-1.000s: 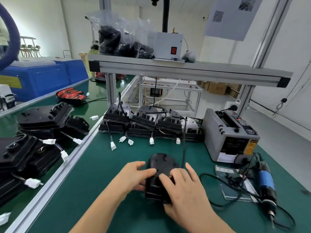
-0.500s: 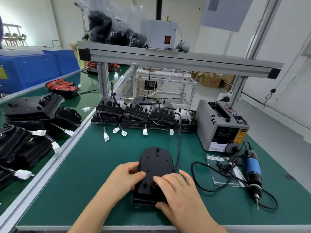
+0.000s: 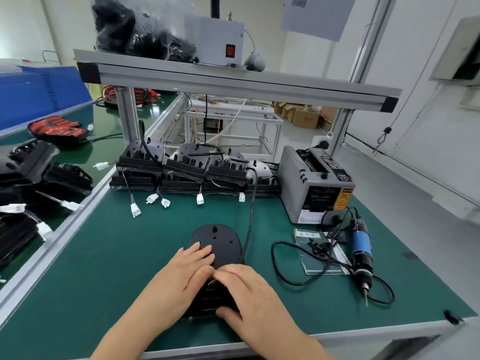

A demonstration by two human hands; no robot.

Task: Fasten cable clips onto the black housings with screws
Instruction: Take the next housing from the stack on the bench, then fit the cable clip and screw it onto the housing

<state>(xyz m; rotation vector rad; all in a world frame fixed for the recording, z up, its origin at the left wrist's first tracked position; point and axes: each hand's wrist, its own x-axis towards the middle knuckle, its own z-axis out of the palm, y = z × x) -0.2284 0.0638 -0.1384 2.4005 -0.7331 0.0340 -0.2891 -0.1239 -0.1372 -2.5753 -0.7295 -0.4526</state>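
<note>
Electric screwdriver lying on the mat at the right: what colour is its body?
The electric screwdriver has a blue midsection with black ends; the head view shows it.
</note>
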